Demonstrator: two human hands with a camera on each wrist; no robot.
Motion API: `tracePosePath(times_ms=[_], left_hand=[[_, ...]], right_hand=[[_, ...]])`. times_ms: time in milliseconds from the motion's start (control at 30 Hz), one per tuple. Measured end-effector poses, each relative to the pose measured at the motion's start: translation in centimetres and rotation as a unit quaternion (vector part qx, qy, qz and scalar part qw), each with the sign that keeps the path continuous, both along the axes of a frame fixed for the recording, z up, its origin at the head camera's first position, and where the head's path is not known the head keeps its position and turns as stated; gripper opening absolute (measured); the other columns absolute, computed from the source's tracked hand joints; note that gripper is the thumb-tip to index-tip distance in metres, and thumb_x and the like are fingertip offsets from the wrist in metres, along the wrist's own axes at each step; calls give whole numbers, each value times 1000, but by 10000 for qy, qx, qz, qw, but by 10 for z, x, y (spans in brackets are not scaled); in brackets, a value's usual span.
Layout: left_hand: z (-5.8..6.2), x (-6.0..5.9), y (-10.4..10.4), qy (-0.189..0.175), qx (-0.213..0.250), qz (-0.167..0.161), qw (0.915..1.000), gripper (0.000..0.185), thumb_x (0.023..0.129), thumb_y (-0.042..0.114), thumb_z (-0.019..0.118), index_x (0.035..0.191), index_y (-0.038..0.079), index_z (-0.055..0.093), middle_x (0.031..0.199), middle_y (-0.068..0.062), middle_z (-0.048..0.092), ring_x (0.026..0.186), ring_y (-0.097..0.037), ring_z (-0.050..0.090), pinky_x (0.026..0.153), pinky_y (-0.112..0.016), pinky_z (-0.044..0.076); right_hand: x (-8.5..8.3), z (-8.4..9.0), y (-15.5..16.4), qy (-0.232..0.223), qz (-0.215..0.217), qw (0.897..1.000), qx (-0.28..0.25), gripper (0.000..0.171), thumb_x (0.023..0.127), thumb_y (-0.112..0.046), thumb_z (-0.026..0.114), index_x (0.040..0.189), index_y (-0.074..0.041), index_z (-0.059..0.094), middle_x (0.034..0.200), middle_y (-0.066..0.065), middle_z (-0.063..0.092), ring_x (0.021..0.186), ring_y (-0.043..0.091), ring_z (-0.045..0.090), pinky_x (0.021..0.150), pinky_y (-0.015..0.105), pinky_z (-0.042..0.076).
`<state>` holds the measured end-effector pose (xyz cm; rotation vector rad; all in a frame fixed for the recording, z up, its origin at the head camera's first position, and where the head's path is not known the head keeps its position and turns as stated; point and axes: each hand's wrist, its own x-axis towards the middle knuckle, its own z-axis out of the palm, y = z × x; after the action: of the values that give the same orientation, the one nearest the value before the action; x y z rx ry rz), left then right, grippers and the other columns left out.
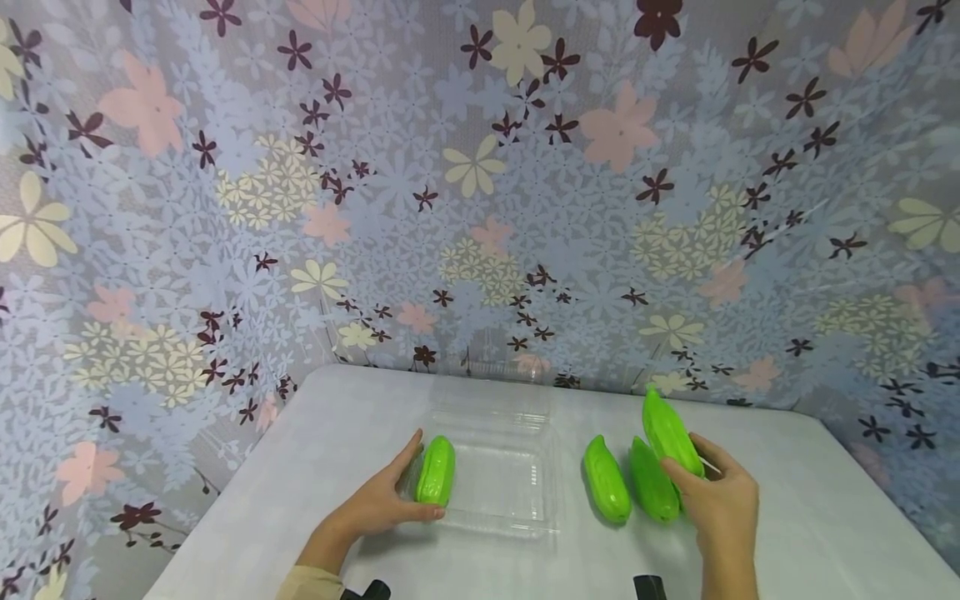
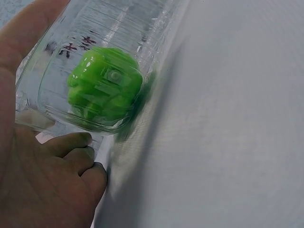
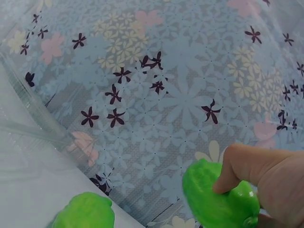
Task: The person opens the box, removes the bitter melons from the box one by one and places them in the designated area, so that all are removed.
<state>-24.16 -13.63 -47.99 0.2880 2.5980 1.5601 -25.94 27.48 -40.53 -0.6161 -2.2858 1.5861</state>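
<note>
Green gourd (image 1: 671, 433) rides tilted in the right hand (image 1: 722, 500), fingers curled round it, long axis toward 11 o'clock. The clear tray (image 1: 501, 475) lies at its 9 o'clock on the desk (image 1: 817, 517). The left hand (image 1: 378, 504) curls round another gourd (image 1: 437, 472) at the tray's left edge.

Four glossy green gourds — one (image 1: 436, 471) in the clear tray (image 1: 517, 500), one (image 1: 670, 432) raised, two (image 1: 607, 479) lying flat.

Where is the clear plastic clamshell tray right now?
In the head view, the clear plastic clamshell tray lies open at the table's centre, between the left hand and two green toy gourds lying to its right.
</note>
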Motion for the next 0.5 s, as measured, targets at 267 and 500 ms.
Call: tracePosePath(times_ms=[267,500], left_hand=[[1,1,0,42,4,-49,10000,120,74,37,90,164,23,12,165,-16,19,150,-40,15,117,-60,17],[0,0,0,5,-34,-16,10000,120,74,38,90,164,25,11,165,-15,18,150,-41,14,117,-62,16]], right_hand=[[-2,-4,4,-381,-78,9991,177,70,89,-18,76,152,-6,46,150,26,43,132,49,43,102,60,44],[0,-8,11,-428,-246,9985,216,73,89,-18,76,152,-4,42,148,31,43,133,51,41,105,61,41]])
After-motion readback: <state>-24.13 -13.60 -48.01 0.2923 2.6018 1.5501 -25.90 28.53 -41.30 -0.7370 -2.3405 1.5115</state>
